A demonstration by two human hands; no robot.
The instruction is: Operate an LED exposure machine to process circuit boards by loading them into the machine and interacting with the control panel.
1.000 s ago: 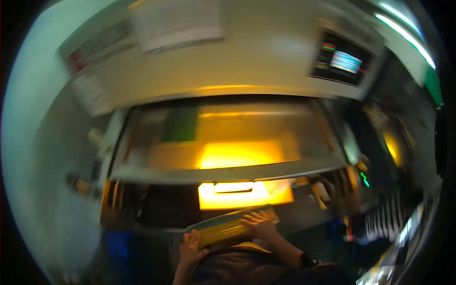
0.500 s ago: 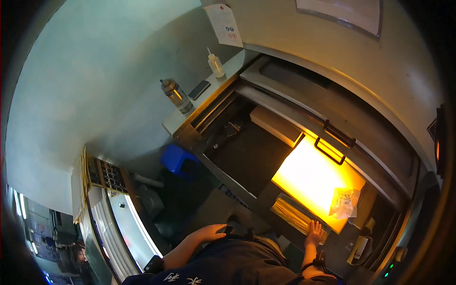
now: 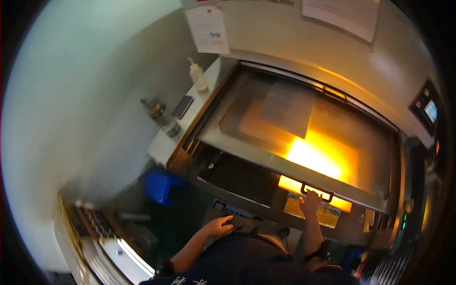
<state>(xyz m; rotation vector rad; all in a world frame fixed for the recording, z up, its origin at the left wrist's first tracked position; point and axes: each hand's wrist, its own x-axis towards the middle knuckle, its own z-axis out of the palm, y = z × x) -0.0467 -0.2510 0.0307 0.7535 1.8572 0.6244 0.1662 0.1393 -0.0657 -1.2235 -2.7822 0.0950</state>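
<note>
While half a second earlier the lit panel [image 3: 290,184] lies bare, it is now mostly covered: the sliding frame [image 3: 256,154] stands drawn out over it. Right hand [image 3: 310,205]: shifted from the flat oblong pack [image 3: 327,218] to the frame's black handle [image 3: 327,195], fingers over the bar; how tightly they close cannot be told. Left hand [image 3: 218,228]: in front of the frame, toward its left end, fingers loosely extended, nothing seen in it. Bearing on the work, as judged: the frame is the part now being handled, the pack let go.

Sliding frame: grey metal edges, hazy see-through infill, yellow glow showing through behind the handle; a darker rectangular sheet [image 3: 287,111] visible within its rear half. Lit panel: yellow-white, a strip showing at the frame's front edge. Oblong pack: just in front of the frame, brownish yellow, shiny, partly hidden by the right hand.

Left of the frame, on a pale ledge [image 3: 159,151]: white wash bottle [image 3: 198,78], dark smartphone [image 3: 183,107], drinking bottle [image 3: 164,118], blurred.
</note>
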